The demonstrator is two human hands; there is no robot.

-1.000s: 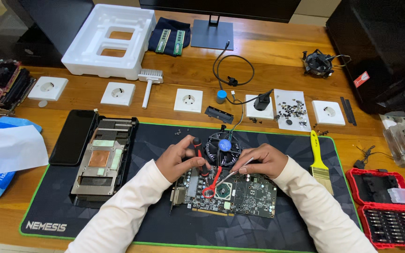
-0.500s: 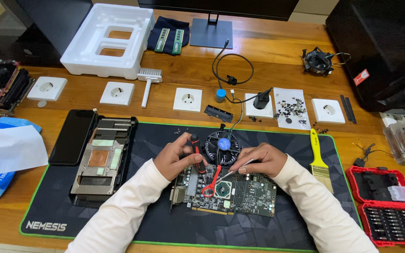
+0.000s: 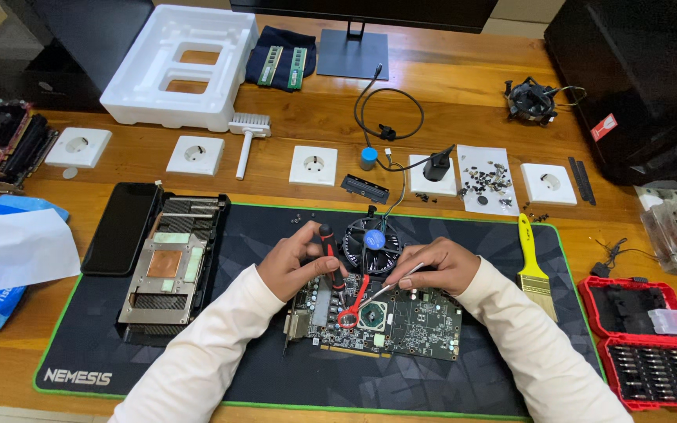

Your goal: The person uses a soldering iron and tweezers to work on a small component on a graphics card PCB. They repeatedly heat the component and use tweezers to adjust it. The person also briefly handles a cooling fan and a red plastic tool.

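Left hand (image 3: 295,262): grip pinching a screwdriver (image 3: 332,262), tip down on the board (image 3: 385,321).
Right hand (image 3: 432,265): grip pinching tweezers (image 3: 389,287).
Board: on the mat (image 3: 472,376), fan (image 3: 370,243) just behind.

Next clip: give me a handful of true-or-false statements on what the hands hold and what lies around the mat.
1. The left hand grips a screwdriver over the circuit board. True.
2. The right hand holds the yellow brush. False: the yellow brush lies on the mat, right of that hand, which holds thin metal tweezers.
3. A heatsink lies left of the board. True.
4. The red bit case is shut. False: it lies open.
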